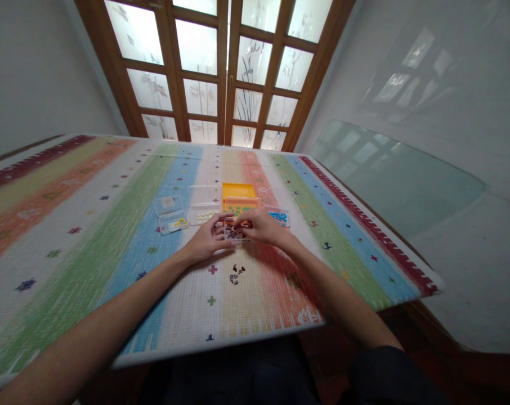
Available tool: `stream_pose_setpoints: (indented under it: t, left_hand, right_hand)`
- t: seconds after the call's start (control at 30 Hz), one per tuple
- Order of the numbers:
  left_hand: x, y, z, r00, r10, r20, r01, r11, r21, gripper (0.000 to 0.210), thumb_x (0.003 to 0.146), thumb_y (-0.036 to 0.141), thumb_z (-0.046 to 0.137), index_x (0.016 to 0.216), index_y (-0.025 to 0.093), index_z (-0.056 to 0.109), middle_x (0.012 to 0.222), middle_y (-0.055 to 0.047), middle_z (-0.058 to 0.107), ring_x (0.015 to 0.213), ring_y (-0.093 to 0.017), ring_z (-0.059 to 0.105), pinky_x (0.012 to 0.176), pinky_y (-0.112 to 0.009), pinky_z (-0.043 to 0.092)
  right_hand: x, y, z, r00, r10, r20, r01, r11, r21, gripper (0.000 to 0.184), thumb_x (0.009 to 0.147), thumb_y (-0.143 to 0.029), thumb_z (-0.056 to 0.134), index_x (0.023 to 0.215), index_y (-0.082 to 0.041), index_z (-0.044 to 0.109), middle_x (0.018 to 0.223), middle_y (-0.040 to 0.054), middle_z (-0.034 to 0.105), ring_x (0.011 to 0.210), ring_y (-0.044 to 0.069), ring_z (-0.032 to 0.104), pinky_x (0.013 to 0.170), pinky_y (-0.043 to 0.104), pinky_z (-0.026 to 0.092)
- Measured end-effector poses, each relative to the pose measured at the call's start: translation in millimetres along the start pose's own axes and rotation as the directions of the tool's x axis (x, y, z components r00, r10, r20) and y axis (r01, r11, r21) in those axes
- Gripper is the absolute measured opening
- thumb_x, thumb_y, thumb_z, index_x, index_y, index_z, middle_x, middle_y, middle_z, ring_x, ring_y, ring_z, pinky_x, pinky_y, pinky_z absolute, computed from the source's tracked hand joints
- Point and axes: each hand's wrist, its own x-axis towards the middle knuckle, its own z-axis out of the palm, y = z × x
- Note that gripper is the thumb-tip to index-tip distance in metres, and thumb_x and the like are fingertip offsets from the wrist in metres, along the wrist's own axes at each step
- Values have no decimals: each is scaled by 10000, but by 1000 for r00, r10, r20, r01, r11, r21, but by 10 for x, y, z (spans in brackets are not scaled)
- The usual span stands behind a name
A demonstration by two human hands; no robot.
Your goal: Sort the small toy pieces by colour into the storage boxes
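A small clear plastic box [237, 235] with dark brownish pieces in it stands on the striped tablecloth in front of me. My left hand [210, 233] grips its left side, thumb at the near edge and fingers at the far side. From the right, my right hand [261, 226] reaches over the box, fingertips pinched together down among the pieces. Whether a piece is between those fingertips is too small to tell. Nearer to me, a loose cluster of small dark and grey pieces [236, 274] lies on the cloth.
Behind my hands stand an open orange box [238, 191] with green pieces, a clear box with pale pieces [205, 216] and one with blue pieces [279, 218]. Another open clear box [173, 224] with yellow pieces sits left. The table's front edge [221, 344] is close to me.
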Motion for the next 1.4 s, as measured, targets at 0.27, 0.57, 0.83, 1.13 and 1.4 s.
stream_pose_setpoints:
  t: [0.27,0.57,0.83,1.13,1.4]
  left_hand:
    - [0,-10,-4,1000,-3,-6,3,1000,-22,694,620,83,885,1242,237,619,1228,-100,643,1066,-274,699,1008,-502,540]
    - [-4,31,21,1000,-6,-12,6,1000,-19,691,610,93,897,1227,237,622,1250,-100,635,1087,-281,689,1036,-519,533]
    - [-13,35,23,999,-33,-39,32,999,-10,717,596,102,909,1236,233,613,1246,-95,614,1036,-253,694,1005,-488,541]
    - [-9,10,-2,999,-31,-12,31,1000,-3,697,626,91,877,1256,230,612,1215,-102,637,1006,-251,695,947,-467,567]
    - [-6,1,-12,999,-34,-13,33,999,-15,713,615,75,878,1257,228,607,1179,-96,644,1026,-264,697,980,-490,552]
  right_hand:
    - [3,-18,9,1000,-4,-17,4,1000,-22,207,836,-48,695,923,-186,822,905,70,770,770,135,638,713,237,429]
    - [15,-54,3,999,41,-34,-44,994,-98,265,843,-83,663,972,-227,845,799,46,728,679,122,558,642,240,363]
    - [-17,-83,-82,997,72,27,-69,993,-95,257,796,-91,647,925,-195,844,747,36,729,628,108,533,618,230,353]
    - [-3,-113,-110,985,103,137,-87,989,-119,295,798,-85,636,963,-210,846,696,18,703,581,101,498,581,235,322]
    - [21,-108,-92,984,115,136,-94,985,-147,229,846,-108,631,956,-159,825,803,71,753,665,130,565,600,246,340]
